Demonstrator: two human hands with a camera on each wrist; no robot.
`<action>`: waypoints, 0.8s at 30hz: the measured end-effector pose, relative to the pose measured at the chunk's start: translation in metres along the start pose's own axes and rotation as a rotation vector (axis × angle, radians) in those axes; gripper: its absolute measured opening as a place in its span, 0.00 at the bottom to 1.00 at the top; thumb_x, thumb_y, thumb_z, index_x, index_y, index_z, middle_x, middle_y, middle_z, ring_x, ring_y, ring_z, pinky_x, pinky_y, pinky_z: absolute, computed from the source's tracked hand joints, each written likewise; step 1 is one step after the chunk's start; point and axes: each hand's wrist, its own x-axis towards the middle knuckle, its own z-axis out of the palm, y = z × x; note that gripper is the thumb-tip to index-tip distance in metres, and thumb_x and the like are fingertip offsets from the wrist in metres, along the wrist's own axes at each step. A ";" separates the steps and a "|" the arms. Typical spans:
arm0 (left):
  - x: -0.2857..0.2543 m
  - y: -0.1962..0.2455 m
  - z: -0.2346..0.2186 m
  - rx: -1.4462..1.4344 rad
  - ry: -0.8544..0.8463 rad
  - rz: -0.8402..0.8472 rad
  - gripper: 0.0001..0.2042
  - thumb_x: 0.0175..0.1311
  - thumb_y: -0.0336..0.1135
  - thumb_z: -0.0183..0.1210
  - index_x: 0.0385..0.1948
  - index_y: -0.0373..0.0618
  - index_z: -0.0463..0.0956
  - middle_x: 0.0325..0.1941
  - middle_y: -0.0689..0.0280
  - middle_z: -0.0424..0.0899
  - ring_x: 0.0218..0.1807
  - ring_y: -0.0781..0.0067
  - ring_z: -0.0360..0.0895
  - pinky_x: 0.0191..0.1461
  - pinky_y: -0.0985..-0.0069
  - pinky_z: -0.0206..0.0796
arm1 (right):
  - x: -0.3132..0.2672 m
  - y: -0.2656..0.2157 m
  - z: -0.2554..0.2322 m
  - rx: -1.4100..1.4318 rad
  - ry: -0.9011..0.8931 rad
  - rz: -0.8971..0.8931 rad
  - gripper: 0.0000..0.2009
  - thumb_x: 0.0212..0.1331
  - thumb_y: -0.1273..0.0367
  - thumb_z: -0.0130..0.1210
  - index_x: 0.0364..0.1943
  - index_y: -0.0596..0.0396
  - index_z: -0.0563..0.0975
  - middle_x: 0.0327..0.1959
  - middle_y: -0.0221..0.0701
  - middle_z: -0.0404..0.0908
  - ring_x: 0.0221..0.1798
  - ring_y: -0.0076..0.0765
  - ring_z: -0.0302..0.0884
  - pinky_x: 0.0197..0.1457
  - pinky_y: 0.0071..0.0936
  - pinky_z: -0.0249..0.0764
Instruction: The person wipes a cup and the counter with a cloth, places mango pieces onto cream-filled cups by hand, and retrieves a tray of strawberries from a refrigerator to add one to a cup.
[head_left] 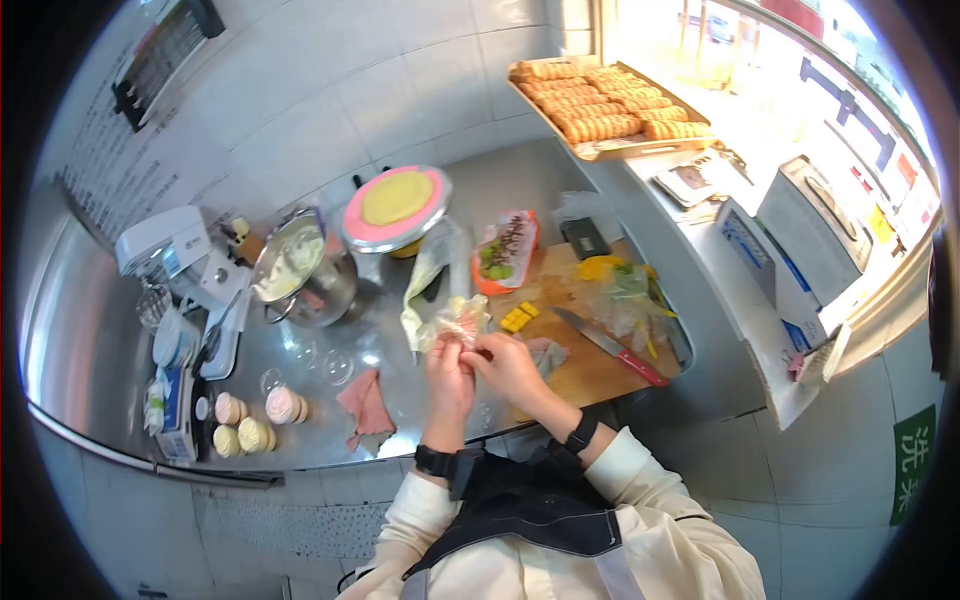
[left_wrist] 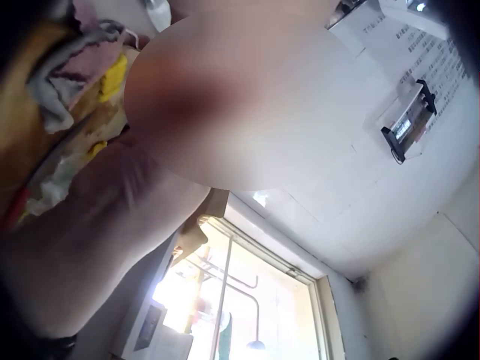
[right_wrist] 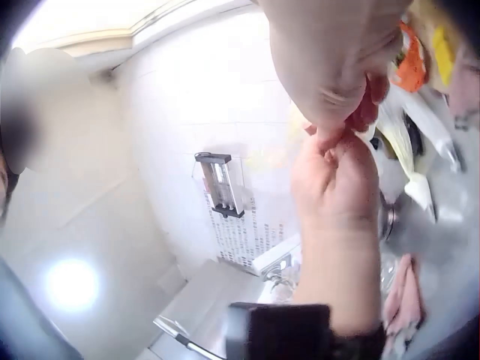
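Note:
Close together over the front of the steel counter, my left hand (head_left: 450, 375) and right hand (head_left: 508, 365) pinch the near end of a crinkled clear plastic piece (head_left: 462, 318) with pink and pale yellow in it. Its exact kind I cannot tell. In the right wrist view the fingertips of the right hand (right_wrist: 337, 67) meet those of the left hand (right_wrist: 334, 176). The left wrist view is largely blurred, with the right forearm (left_wrist: 112, 225) crossing it. Just beyond the hands lies a pale piping bag (head_left: 425, 285). Yellow fruit cubes (head_left: 519, 317) sit to the right.
On the cutting board (head_left: 590, 375) lies a red-handled knife (head_left: 610, 345). An orange-rimmed container (head_left: 508, 250) holds green fruit. Leftward are a mixing bowl (head_left: 325, 290), a turntable (head_left: 440, 215) with pink and yellow rounds, a pink cloth (head_left: 367, 405) and cream-filled cups (head_left: 287, 405). Pastries fill a tray (head_left: 590, 153).

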 end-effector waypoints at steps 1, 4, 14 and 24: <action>0.002 0.003 -0.005 0.010 0.008 0.017 0.09 0.66 0.27 0.44 0.44 0.37 0.70 0.44 0.63 0.77 0.42 0.75 0.75 0.43 0.81 0.69 | -0.001 0.000 0.002 0.014 -0.011 -0.011 0.10 0.51 0.66 0.58 0.24 0.59 0.73 0.25 0.40 0.75 0.31 0.48 0.74 0.34 0.38 0.70; 0.007 0.006 -0.003 0.155 0.046 -0.070 0.09 0.67 0.28 0.44 0.44 0.37 0.70 0.47 0.63 0.76 0.46 0.74 0.74 0.47 0.79 0.68 | -0.006 -0.004 0.006 -0.111 0.055 0.041 0.09 0.50 0.68 0.57 0.20 0.57 0.73 0.22 0.39 0.74 0.29 0.48 0.74 0.31 0.38 0.69; 0.006 0.033 0.001 0.082 -0.286 -0.176 0.24 0.70 0.47 0.37 0.60 0.38 0.59 0.61 0.62 0.67 0.61 0.66 0.65 0.65 0.66 0.56 | -0.023 -0.014 -0.002 -0.268 0.191 -0.313 0.06 0.47 0.72 0.59 0.22 0.53 0.73 0.20 0.30 0.70 0.27 0.37 0.69 0.33 0.31 0.61; -0.001 0.033 0.024 -0.199 -0.095 -0.290 0.35 0.62 0.67 0.34 0.68 0.62 0.44 0.71 0.64 0.49 0.61 0.68 0.61 0.68 0.69 0.49 | -0.032 -0.012 -0.006 -0.397 0.174 -0.439 0.08 0.46 0.69 0.60 0.28 0.53 0.73 0.28 0.30 0.71 0.35 0.39 0.70 0.41 0.34 0.62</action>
